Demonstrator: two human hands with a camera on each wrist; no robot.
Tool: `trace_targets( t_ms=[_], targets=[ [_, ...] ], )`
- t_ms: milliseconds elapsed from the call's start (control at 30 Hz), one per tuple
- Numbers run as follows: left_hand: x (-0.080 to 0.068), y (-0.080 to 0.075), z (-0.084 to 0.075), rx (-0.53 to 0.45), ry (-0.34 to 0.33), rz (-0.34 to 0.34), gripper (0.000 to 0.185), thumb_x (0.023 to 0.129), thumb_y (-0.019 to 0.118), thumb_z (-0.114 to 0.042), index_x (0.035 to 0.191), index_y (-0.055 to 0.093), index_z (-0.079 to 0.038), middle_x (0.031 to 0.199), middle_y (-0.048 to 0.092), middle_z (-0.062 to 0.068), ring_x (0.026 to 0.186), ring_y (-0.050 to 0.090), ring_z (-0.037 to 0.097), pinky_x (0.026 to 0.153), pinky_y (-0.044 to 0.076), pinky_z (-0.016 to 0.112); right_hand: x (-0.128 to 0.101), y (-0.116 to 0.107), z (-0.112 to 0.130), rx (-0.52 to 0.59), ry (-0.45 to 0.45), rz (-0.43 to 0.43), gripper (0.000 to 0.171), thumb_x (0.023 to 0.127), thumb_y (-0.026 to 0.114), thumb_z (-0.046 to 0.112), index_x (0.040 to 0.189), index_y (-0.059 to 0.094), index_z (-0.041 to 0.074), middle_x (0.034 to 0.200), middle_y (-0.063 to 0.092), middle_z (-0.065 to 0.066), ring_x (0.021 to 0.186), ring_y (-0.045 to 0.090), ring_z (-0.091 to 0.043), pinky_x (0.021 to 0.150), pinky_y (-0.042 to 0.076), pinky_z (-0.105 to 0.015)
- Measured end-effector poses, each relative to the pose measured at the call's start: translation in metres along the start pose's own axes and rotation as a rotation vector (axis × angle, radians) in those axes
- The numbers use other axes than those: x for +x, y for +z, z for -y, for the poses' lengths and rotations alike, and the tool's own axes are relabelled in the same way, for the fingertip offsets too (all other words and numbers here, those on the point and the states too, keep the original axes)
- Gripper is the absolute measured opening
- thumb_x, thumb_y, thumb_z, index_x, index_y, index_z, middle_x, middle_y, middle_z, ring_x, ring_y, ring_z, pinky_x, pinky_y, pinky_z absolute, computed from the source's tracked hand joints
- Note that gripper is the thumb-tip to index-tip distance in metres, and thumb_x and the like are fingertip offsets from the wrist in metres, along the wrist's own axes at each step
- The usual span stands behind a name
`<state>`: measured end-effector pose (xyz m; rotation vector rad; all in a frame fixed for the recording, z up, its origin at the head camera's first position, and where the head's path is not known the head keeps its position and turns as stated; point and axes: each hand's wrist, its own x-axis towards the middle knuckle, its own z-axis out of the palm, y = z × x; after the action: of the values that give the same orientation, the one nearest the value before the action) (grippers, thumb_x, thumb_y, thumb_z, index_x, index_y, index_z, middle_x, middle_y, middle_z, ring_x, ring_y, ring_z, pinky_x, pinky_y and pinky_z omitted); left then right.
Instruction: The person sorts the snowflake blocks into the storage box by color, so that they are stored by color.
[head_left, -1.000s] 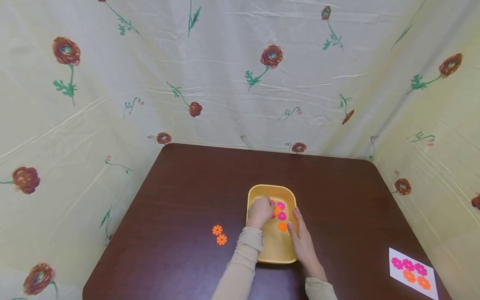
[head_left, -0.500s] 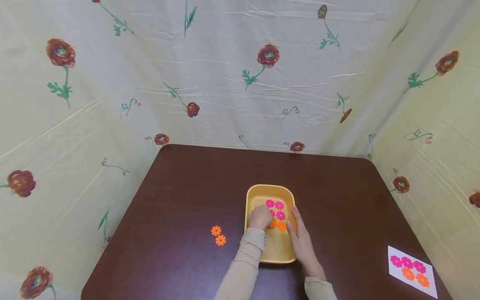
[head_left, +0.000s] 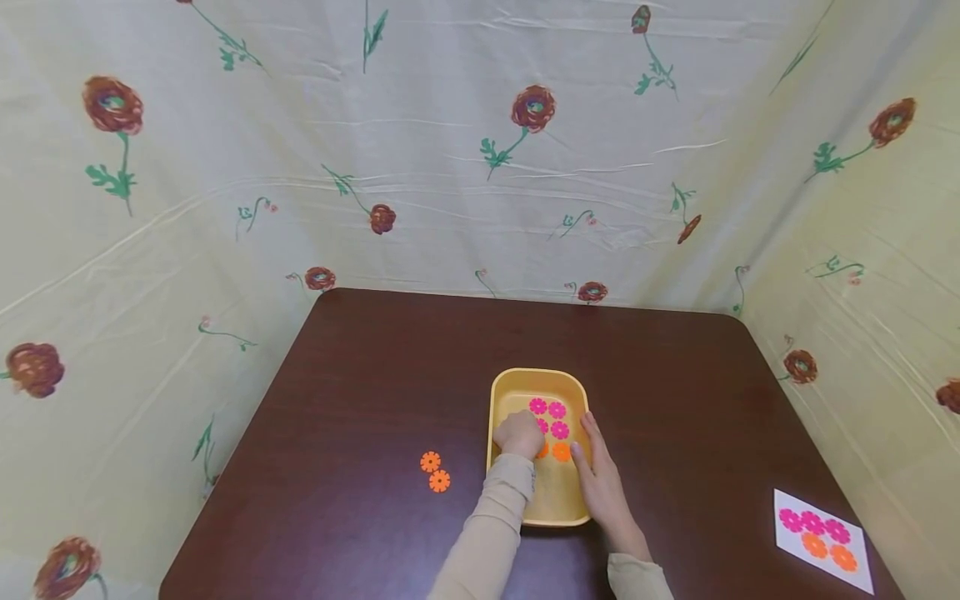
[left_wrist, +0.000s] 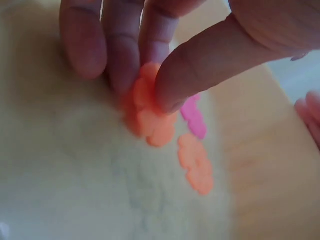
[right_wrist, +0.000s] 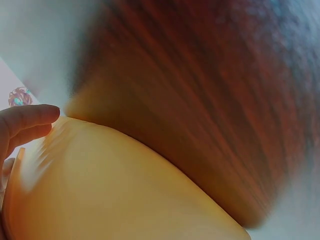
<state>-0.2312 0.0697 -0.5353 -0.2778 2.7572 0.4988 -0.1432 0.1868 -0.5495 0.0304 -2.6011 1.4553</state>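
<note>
Where floral cloth walls rise, dark wood table (head_left: 360,400), yellow tray (head_left: 504,392) ctr.

An orange flower piece (left_wrist: 150,117) stood tilted on the yellow tray's (head_left: 504,392) floor, pinched in the left hand (head_left: 519,433). Another orange one (left_wrist: 196,163) lay flat at its 4 o'clock.

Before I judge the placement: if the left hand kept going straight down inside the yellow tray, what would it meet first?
Most likely the tray floor: the left hand pinches an orange flower low over it, beside another orange flower. Depth is unclear.
</note>
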Motion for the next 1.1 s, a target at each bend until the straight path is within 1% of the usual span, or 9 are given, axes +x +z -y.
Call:
trace_targets(
  t_ms=[33, 133, 333, 433, 533, 700, 833, 967, 1100],
  targets=[
    [-0.008, -0.01, -0.002, -0.008, -0.005, 0.01, 0.011, 0.076, 0.068, -0.017, 0.084, 0.067, -0.01, 0.083, 0.065, 0.007, 0.075, 0.062, 0.02, 0.057, 0.045, 0.034, 0.0, 0.0, 0.0, 0.001, -0.003, -0.001, 0.053, 0.096, 0.047, 0.023, 0.142, 0.029, 0.006, 0.15, 0.023, -0.008, 0.134, 0.026, -0.031, 0.106, 0.021, -0.049],
    [-0.014, -0.011, -0.002, -0.01, -0.003, -0.024, 0.009, 0.077, 0.067, -0.016, 0.084, 0.067, -0.01, 0.082, 0.066, 0.007, 0.075, 0.062, 0.021, 0.058, 0.046, 0.034, 0.001, 0.0, 0.0, 0.003, -0.004, -0.002, 0.054, 0.096, 0.047, 0.025, 0.142, 0.029, 0.006, 0.15, 0.024, -0.008, 0.134, 0.026, -0.031, 0.106, 0.021, -0.05],
    [-0.016, -0.006, 0.001, 0.0, 0.013, -0.078, 0.009, 0.079, 0.066, -0.018, 0.084, 0.068, -0.011, 0.081, 0.066, 0.007, 0.075, 0.062, 0.021, 0.06, 0.046, 0.034, 0.0, 0.001, 0.0, 0.01, 0.009, -0.003, 0.055, 0.096, 0.046, 0.031, 0.142, 0.029, 0.007, 0.15, 0.024, -0.007, 0.135, 0.026, -0.03, 0.106, 0.021, -0.049],
    [-0.017, -0.006, 0.001, -0.015, 0.017, -0.077, 0.009, 0.078, 0.067, -0.018, 0.083, 0.068, -0.01, 0.08, 0.066, 0.007, 0.075, 0.063, 0.022, 0.059, 0.046, 0.035, -0.001, 0.001, 0.0, 0.007, 0.008, -0.004, 0.054, 0.095, 0.047, 0.029, 0.142, 0.03, 0.006, 0.15, 0.024, -0.008, 0.134, 0.026, -0.031, 0.106, 0.021, -0.048],
    [-0.02, -0.012, 0.001, -0.038, 0.049, -0.088, 0.011, 0.075, 0.069, -0.019, 0.081, 0.067, -0.01, 0.078, 0.065, 0.007, 0.072, 0.063, 0.022, 0.057, 0.047, 0.035, 0.0, 0.0, 0.0, 0.008, 0.006, -0.007, 0.053, 0.095, 0.048, 0.024, 0.142, 0.03, 0.005, 0.15, 0.024, -0.008, 0.134, 0.026, -0.03, 0.106, 0.021, -0.048],
    [-0.031, -0.034, -0.001, -0.093, 0.139, -0.146, 0.019, 0.072, 0.074, -0.026, 0.076, 0.064, -0.01, 0.07, 0.063, 0.005, 0.068, 0.062, 0.021, 0.053, 0.047, 0.036, 0.001, 0.0, -0.001, 0.011, 0.01, -0.001, 0.053, 0.095, 0.048, 0.02, 0.142, 0.028, 0.005, 0.15, 0.023, -0.008, 0.134, 0.026, -0.031, 0.106, 0.02, -0.049],
    [-0.041, -0.057, 0.003, -0.127, 0.174, -0.19, 0.017, 0.074, 0.072, -0.027, 0.073, 0.062, -0.013, 0.069, 0.061, 0.001, 0.068, 0.062, 0.022, 0.056, 0.046, 0.038, 0.0, 0.001, -0.001, 0.009, -0.001, 0.0, 0.052, 0.095, 0.048, 0.018, 0.142, 0.029, 0.005, 0.15, 0.024, -0.008, 0.134, 0.027, -0.031, 0.106, 0.021, -0.049],
    [-0.045, -0.074, 0.019, -0.158, 0.177, -0.267, 0.014, 0.076, 0.071, -0.026, 0.081, 0.065, -0.015, 0.074, 0.064, 0.001, 0.069, 0.062, 0.023, 0.057, 0.046, 0.039, 0.0, 0.001, -0.002, 0.005, -0.009, -0.004, 0.052, 0.095, 0.049, 0.019, 0.142, 0.029, 0.006, 0.15, 0.024, -0.008, 0.134, 0.027, -0.031, 0.106, 0.021, -0.049],
    [-0.042, -0.084, 0.041, -0.199, 0.139, -0.314, 0.019, 0.077, 0.072, -0.029, 0.088, 0.064, -0.014, 0.079, 0.066, 0.005, 0.069, 0.063, 0.026, 0.054, 0.045, 0.039, 0.001, 0.0, -0.003, -0.006, 0.0, -0.003, 0.053, 0.095, 0.048, 0.021, 0.142, 0.028, 0.007, 0.15, 0.023, -0.007, 0.134, 0.027, -0.031, 0.106, 0.021, -0.049]
  ],
)
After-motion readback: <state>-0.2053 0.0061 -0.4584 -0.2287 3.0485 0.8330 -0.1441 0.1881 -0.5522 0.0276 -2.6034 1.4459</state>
